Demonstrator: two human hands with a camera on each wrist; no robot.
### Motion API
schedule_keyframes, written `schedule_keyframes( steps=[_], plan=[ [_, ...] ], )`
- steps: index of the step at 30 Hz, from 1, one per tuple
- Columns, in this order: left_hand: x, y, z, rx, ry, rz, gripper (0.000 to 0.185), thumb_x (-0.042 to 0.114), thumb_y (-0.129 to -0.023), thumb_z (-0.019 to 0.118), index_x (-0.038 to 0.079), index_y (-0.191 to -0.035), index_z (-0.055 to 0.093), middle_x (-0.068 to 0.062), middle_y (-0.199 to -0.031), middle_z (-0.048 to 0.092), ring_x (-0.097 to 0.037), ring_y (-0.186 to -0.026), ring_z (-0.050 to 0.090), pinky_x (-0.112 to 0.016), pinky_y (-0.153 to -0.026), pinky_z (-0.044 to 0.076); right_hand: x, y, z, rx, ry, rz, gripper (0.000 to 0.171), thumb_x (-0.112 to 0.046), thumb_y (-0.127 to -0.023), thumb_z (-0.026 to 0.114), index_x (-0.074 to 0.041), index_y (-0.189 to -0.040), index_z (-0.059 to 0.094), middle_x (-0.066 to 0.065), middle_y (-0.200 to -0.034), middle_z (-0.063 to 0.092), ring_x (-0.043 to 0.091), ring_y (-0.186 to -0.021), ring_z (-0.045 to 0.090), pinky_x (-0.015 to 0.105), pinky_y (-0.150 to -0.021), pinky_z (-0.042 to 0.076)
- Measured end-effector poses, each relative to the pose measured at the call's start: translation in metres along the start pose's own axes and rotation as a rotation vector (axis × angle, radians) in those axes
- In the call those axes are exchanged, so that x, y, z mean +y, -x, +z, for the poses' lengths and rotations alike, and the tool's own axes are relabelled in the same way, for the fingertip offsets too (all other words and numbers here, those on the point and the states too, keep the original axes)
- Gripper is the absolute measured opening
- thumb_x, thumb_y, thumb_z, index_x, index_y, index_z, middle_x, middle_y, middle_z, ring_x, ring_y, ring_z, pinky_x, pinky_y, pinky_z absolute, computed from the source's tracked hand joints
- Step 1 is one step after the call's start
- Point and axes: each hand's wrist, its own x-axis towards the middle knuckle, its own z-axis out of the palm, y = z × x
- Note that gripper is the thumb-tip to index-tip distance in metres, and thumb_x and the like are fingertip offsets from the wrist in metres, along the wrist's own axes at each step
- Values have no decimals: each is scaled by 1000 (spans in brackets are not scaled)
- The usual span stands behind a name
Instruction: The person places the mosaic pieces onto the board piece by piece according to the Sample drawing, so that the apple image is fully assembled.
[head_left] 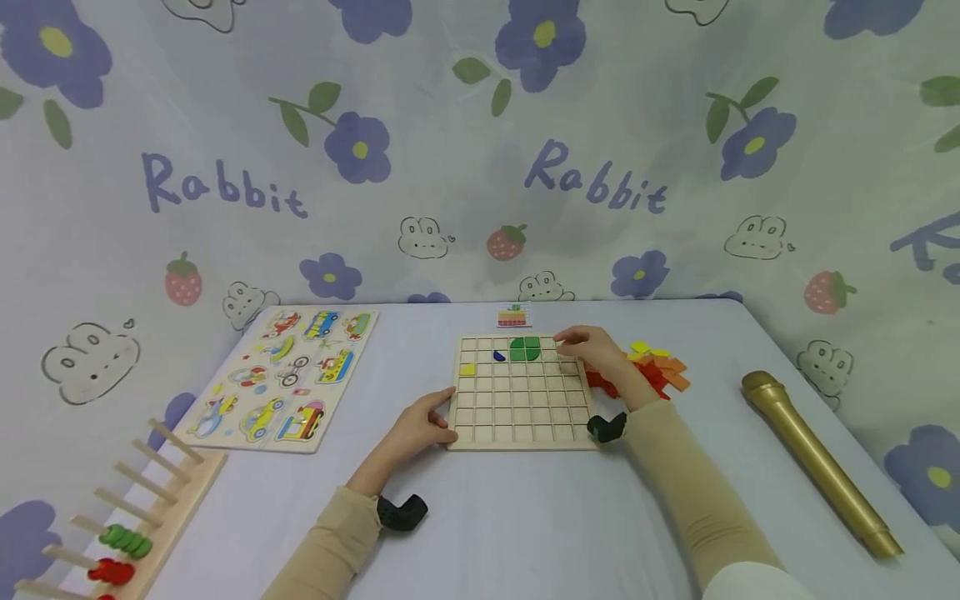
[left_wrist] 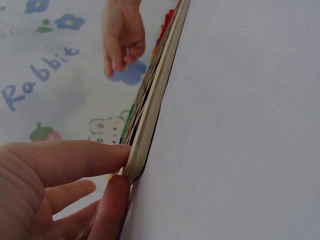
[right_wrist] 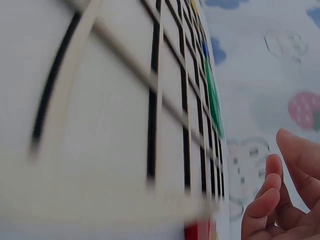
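Note:
A wooden grid board (head_left: 522,446) lies on the table in the head view. In its upper rows sit several green pieces (head_left: 524,349) forming a rounded shape, a small blue piece (head_left: 498,356) and a yellow square (head_left: 468,370). My left hand (head_left: 414,423) holds the board's near left corner; in the left wrist view its thumb and a finger pinch the board's edge (left_wrist: 146,135). Over the board's far right corner hovers my right hand (head_left: 600,350), fingers loosely bent. The right wrist view shows nothing between those fingers (right_wrist: 300,155).
Red pieces (head_left: 658,380), orange pieces (head_left: 677,365) and yellow pieces (head_left: 640,347) lie right of the board. A picture card (head_left: 513,315) sits behind it. At left are a vehicle puzzle (head_left: 285,392) and a peg rack (head_left: 180,508); a gold microphone (head_left: 817,458) lies at right.

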Motion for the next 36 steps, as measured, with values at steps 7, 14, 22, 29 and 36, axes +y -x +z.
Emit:
schedule_keyframes(
  steps=[7, 14, 22, 29, 36],
  plan=[
    [-1, 0, 1, 4, 15, -2, 76, 1, -68, 76, 8, -137, 45, -5, -78, 55, -14, -68, 49, -27, -56, 42, 37, 20, -50, 142, -38, 76, 40, -16, -90, 57, 0, -127, 52, 21, -127, 49, 32, -108, 47, 38, -92, 39],
    [-3, -2, 1, 4, 12, -2, 77, 2, -68, 76, 8, -138, 45, -5, -76, 55, -14, -68, 49, -27, -56, 42, 62, 28, -92, 279, -27, 224, 40, -20, -94, 49, -3, -131, 50, 19, -133, 44, 25, -100, 45, 18, -70, 41],
    [-1, -1, 1, 7, -5, -10, 77, 2, -68, 76, 8, -137, 45, -6, -77, 54, -15, -68, 49, -28, -55, 42, 72, 20, -100, 216, 20, 355, 53, -31, -91, 53, -5, -137, 44, 22, -136, 40, 32, -112, 42, 34, -85, 43],
    [-1, -1, 1, 5, -5, -4, 76, 2, -68, 75, 8, -137, 45, -5, -77, 54, -15, -68, 49, -28, -56, 42, 73, 17, -94, 192, 149, 271, 52, -28, -86, 60, -1, -129, 50, 22, -130, 43, 33, -110, 42, 37, -82, 39],
    [-2, 1, 1, 2, -1, -2, 76, 4, -68, 76, 8, -137, 45, -6, -77, 54, -15, -68, 49, -28, -56, 41, 67, 18, -91, 213, 80, 184, 41, -17, -89, 59, 2, -124, 48, 22, -126, 44, 29, -103, 45, 29, -79, 42]
  ],
)
